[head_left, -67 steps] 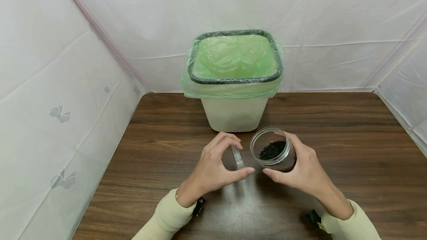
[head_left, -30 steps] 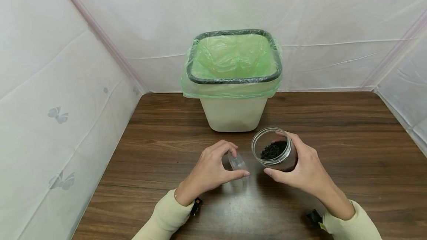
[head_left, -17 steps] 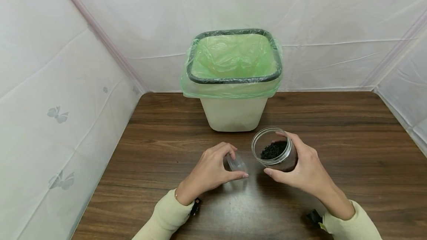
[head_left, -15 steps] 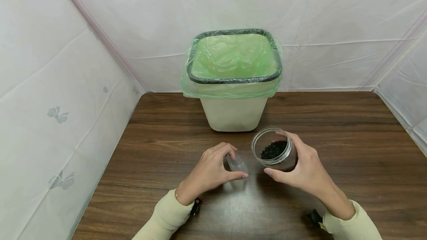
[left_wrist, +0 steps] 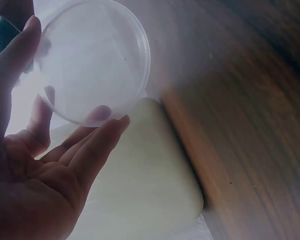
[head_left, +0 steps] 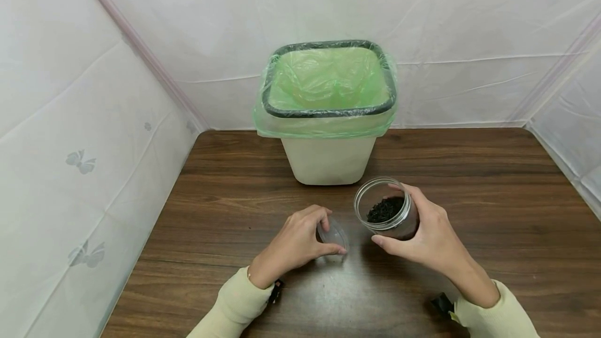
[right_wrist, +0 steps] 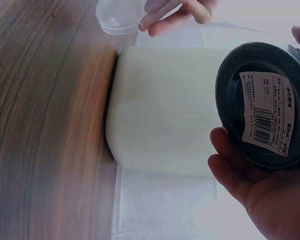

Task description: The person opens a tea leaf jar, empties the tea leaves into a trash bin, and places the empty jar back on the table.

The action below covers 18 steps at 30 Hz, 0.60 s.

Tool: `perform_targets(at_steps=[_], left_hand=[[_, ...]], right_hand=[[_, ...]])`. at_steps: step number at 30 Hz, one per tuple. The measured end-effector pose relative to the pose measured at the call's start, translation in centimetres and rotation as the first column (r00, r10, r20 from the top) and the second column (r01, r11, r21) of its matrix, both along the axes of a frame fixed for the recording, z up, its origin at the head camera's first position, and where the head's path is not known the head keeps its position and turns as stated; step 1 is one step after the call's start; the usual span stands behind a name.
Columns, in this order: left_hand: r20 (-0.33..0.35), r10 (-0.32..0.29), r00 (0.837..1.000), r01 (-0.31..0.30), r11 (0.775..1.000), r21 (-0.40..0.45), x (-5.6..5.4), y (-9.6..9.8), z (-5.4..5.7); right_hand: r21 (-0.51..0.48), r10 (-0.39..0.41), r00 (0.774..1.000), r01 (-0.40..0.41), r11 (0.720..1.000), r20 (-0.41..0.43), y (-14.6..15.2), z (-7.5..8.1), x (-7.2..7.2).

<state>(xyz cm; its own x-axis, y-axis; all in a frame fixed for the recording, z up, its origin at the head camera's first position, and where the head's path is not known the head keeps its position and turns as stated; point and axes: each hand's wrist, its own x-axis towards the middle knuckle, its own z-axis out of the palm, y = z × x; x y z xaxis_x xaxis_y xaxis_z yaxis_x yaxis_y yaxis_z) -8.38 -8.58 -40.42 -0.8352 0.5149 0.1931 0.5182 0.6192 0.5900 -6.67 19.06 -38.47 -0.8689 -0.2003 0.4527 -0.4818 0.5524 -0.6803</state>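
A: What's nearest?
B: The two pale sleeves [head_left: 237, 296], both cut off by the lower edge of the head view. A black item [head_left: 441, 304] sits by the right cuff, too dark to make out.

A: And the left hand [head_left: 296, 239]?
B: Thumb and fingers bent in a C, pinching a clear round lid [left_wrist: 97, 60] by its rim. The lid is tilted, and so transparent that its edge is faint from above.

A: The right hand [head_left: 429, 233]?
B: Curled round a clear jar [head_left: 405, 227], thumb in front, most fingers hidden behind it. The jar tips its open mouth to the left, with dark shreds [head_left: 385, 209] inside, just right of the lid and apart from it.

A: Any writing?
B: A white label [right_wrist: 269, 114] on the jar's base, with a barcode and Chinese characters; the small print is too blurred to read.

A: Farther back?
B: A pale bin [head_left: 328, 160] on the wood-grain worktop [head_left: 469, 181], its green liner [head_left: 324, 128] folded over the rim. Behind hangs white sheeting [head_left: 469, 25], cut off at the top.
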Motion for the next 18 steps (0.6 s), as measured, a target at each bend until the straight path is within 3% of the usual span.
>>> perform_targets(at_steps=[9,18], left_hand=[[-0.013,-0.019,1.000,0.018,0.999,-0.046,-0.13,-0.13,-0.36],[0.049,-0.042,0.998,0.047,0.993,-0.104,-0.18,-0.57,-0.75]], right_hand=[[0.000,-0.005,1.000,0.005,1.000,0.002,-0.04,0.05,-0.03],[-0.004,-0.002,1.000,0.002,1.000,0.006,-0.01,0.05,0.00]])
